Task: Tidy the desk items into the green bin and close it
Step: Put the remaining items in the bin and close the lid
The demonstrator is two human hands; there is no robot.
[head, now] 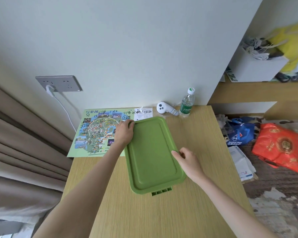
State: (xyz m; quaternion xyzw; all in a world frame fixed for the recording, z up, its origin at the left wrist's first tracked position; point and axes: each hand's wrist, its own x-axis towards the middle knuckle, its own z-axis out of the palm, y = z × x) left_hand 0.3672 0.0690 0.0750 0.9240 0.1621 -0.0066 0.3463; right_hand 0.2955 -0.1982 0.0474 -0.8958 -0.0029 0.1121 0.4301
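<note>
1. Green plastic is what the fingers hold: the left hand (125, 133) curls its fingers (130, 123) over the far left corner of the green lid (151, 153).
2. The right hand (187, 158) pinches the lid's right edge. Its thumb (175, 152) lies flat on top and its other fingers are curled beside the rim.
3. Two bare arms reach in from the bottom, one on each side.
4. One lid lies flat on one green bin (161, 191). Only a bit of the bin's near handle peeks out under the lid.
5. The bin sits in the middle of the wooden desk (162, 217).
6. One big map paper (96, 133) with black writing lies just left of the bin, partly under the left hand.
7. One small white paper (144, 113) lies just behind the lid's far edge.
8. One white gadget (165, 108) with buttons lies by the wall. One water bottle (187, 103) stands upright just beside it.
9. One grey socket plate (58, 83) is on the wall, with one white plug and cord in it. A brown curtain (24, 143) hangs at the left.
10. Right of the desk lie one blue bag (239, 133), one red bag (280, 146) and a small pile of white papers (243, 162).
</note>
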